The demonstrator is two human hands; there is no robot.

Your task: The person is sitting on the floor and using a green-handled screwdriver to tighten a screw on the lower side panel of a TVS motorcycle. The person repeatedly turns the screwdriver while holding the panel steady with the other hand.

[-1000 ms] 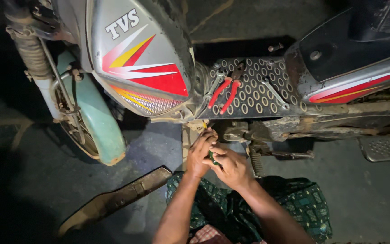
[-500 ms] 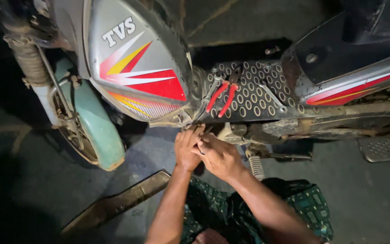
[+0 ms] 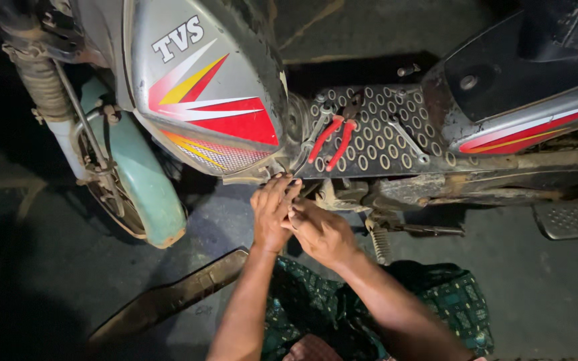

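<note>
Scooter underside (image 3: 342, 194): two hands (image 3: 296, 220) pressed together, grip unclear; one red-handled pliers (image 3: 332, 137).

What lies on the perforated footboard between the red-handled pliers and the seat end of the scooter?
In the head view, a metal spanner lies on the perforated footboard between the red-handled pliers and the seat end; the remaining stretch looks bare.

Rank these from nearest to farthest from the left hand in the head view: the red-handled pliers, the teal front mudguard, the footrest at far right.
Measured from the left hand:
1. Red-handled pliers, just above it on the perforated footboard.
2. Teal front mudguard, off to its left over the wheel.
3. Footrest, far right, beyond the right hand.
</note>
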